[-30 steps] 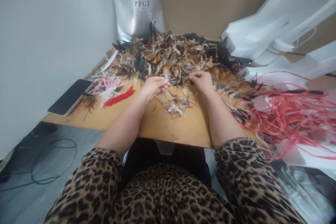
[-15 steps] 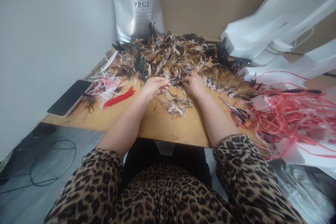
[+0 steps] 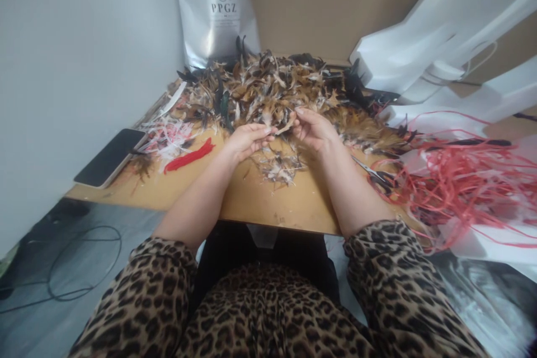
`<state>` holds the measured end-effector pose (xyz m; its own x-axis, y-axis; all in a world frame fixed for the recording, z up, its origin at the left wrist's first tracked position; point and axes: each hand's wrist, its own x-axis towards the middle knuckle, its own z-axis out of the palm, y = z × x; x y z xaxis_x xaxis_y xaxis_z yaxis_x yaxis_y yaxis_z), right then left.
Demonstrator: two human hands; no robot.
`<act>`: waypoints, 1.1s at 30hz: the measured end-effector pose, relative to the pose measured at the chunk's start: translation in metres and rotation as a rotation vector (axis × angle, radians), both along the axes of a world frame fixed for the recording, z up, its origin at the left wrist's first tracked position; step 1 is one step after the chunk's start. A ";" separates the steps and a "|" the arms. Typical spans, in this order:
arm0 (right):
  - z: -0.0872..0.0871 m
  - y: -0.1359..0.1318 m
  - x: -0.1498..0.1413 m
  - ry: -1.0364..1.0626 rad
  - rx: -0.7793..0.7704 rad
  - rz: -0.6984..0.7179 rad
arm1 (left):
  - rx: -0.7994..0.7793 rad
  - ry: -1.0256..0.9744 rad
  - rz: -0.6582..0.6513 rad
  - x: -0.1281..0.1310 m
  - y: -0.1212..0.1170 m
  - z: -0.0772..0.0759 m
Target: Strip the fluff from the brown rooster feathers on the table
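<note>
I see my right hand (image 3: 312, 130) pinching a tan feather (image 3: 286, 125); left hand (image 3: 247, 141) pinched on feathers too; weightless, soft, easily bent, so I'd hold by the quill.

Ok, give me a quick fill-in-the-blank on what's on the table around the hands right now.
1. The right hand pinches a single ____ lifted off the pile of feathers.
2. The scissors lie beside the tangle of ____ cord.
3. The phone lies at the table's ____ edge.
4. The left hand is closed on a small bunch of ____.

Missing words: feather; red; left; feathers
</note>
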<state>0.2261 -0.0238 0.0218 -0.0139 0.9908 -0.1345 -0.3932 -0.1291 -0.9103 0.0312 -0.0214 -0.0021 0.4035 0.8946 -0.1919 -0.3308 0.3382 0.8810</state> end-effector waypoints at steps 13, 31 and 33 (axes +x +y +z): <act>-0.009 -0.005 -0.021 0.065 -0.061 0.065 | 0.044 -0.029 -0.025 0.002 0.000 -0.002; -0.019 -0.004 -0.029 -0.186 0.093 -0.025 | 0.016 0.005 0.025 0.001 0.003 -0.003; -0.019 -0.005 -0.030 -0.227 0.112 -0.026 | 0.013 0.045 0.014 0.002 0.002 -0.002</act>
<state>0.1961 -0.0293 0.0032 0.0300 0.9993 -0.0205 -0.1788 -0.0148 -0.9838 0.0328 -0.0197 -0.0039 0.3820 0.9027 -0.1979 -0.2954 0.3222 0.8994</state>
